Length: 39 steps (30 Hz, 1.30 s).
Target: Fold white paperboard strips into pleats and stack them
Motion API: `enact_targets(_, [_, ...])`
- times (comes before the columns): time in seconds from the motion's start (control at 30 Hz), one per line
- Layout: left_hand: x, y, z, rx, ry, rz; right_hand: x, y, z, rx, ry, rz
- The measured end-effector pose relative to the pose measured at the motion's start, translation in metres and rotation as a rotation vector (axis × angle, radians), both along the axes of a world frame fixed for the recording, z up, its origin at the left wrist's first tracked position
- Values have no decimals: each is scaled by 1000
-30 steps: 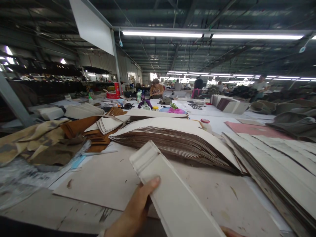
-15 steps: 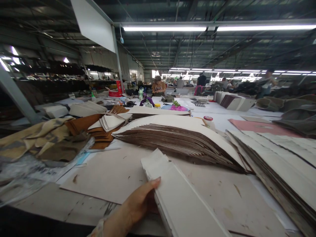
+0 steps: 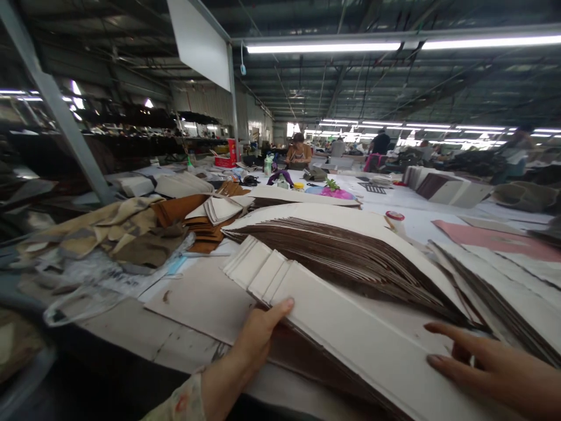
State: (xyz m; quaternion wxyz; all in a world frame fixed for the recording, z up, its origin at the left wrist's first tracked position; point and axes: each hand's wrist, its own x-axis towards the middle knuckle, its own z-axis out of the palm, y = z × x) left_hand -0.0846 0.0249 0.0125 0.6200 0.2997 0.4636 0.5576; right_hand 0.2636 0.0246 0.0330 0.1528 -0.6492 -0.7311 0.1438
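My left hand (image 3: 258, 330) is closed round the near edge of a stack of long white strips (image 3: 342, 321), thumb on top and fingers hidden beneath. The stack lies slantwise, its far-left ends fanned out in steps, with dark brown showing along its lower edge. My right hand (image 3: 495, 362) is over the strips' right part, with thumb and forefinger apart; whether it touches them I cannot tell. Just beyond lies a tall, bowed pile of white-topped brown sheets (image 3: 324, 240). Under the strips is a pale, stained board (image 3: 197, 304).
More layered white pieces (image 3: 495, 280) lie at the right, near a pink sheet (image 3: 495, 237). Brown pieces (image 3: 210, 237), patterned cloth (image 3: 127, 228) and clear plastic (image 3: 96, 286) lie at the left. A round red-rimmed tape roll (image 3: 394, 216) is behind the pile. A person (image 3: 299, 153) works across the table.
My right hand has come into view at the right. The strips have swung to a flatter slant, and their far ends have fanned apart. The view has shifted left.
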Motion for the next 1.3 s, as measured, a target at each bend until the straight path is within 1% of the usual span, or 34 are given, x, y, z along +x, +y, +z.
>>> enact_targets(0.03, [-2, 2, -7, -46, 0, -1, -13, 8, 0, 0, -105, 45])
enact_targets(0.07, [-3, 4, -14, -87, 0, -11, -31, 13, 0, 17, -176, 122])
enact_targets(0.1, [-4, 6, -20, -118, 2, -27, -52, 17, 0, 48, -196, 201])
enact_targets(0.17, [-5, 8, -27, -145, 14, -58, -100, 17, -3, 57, -195, 337])
enact_targets(0.27, [-12, 9, -29, -160, 35, -113, -167, 16, -12, 124, -159, 452])
enact_targets(0.33, [-24, 8, -27, -179, 73, -192, -194, 17, -22, 103, -160, 449])
enact_targets(0.37, [-33, 7, -25, -197, 121, -268, -202, 19, -28, 92, -158, 438])
enact_targets(0.4, [-42, 6, -21, -220, 193, -368, -206, 21, -34, 83, -155, 423])
enact_targets(0.47, [-61, 2, -11, -243, 405, -589, -206, 24, -44, 89, -145, 410])
enact_targets(0.5, [-68, 1, -4, -221, 517, -667, -205, 25, -47, 98, -142, 411])
enact_targets(0.53, [-73, 0, 4, -166, 621, -703, -203, 26, -50, 103, -143, 412])
enact_targets(0.57, [-75, 0, 11, -74, 715, -697, -201, 26, -52, 106, -146, 415])
enact_targets(0.6, [-75, 2, 16, 55, 805, -657, -200, 26, -53, 108, -149, 420])
enact_targets(0.67, [-71, 11, 20, 361, 981, -530, -200, 26, -53, 107, -152, 425])
enact_targets(0.73, [-66, 28, 12, 616, 1145, -425, -200, 26, -52, 105, -154, 431])
enact_targets(0.77, [-64, 38, 4, 687, 1208, -405, -201, 26, -52, 108, -155, 432])
enact_targets(0.83, [-63, 55, -13, 744, 1300, -397, -201, 27, -51, 116, -153, 432])
enact_targets(0.9, [-66, 67, -29, 757, 1360, -390, -201, 28, -51, 116, -148, 419])
enact_targets(0.97, [-70, 72, -38, 759, 1388, -380, -201, 29, -52, 104, -148, 406])
enact_targets(1.03, [-73, 73, -42, 748, 1370, -359, -202, 30, -53, 102, -157, 398])
enact_targets(1.17, [-76, 72, -43, 700, 1305, -289, -202, 30, -56, 144, -179, 402])
enact_targets(1.3, [-80, 72, -44, 676, 1275, -274, -202, 29, -58, 176, -187, 408])
